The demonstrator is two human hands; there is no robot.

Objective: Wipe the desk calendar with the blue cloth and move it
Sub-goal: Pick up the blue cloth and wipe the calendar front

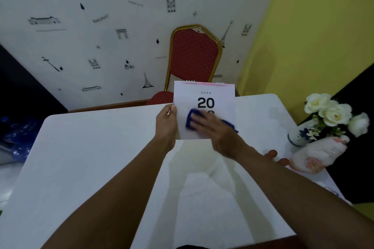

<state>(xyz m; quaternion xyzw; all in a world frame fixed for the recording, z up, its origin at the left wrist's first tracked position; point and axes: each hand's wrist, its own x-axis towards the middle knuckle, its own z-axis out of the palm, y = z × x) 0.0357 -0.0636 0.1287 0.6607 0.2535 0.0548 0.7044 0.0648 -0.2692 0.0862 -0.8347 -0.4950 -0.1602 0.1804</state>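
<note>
The desk calendar stands upright at frame centre on the table, near its far edge. The left hand grips its left edge; the right hand presses the cloth against its face. Behind it, a chair faces the table. At right, a vase of flowers stands above a soft toy.

The desk calendar shows smooth matt white paper, bound along its top by thin wire rings. Against its face lies the blue cloth, soft and fuzzy. Under both, the worktop wears a matt white fabric cover, faintly creased. Behind the calendar, the chair has dotted red upholstery in a glossy gold metal frame.
</note>
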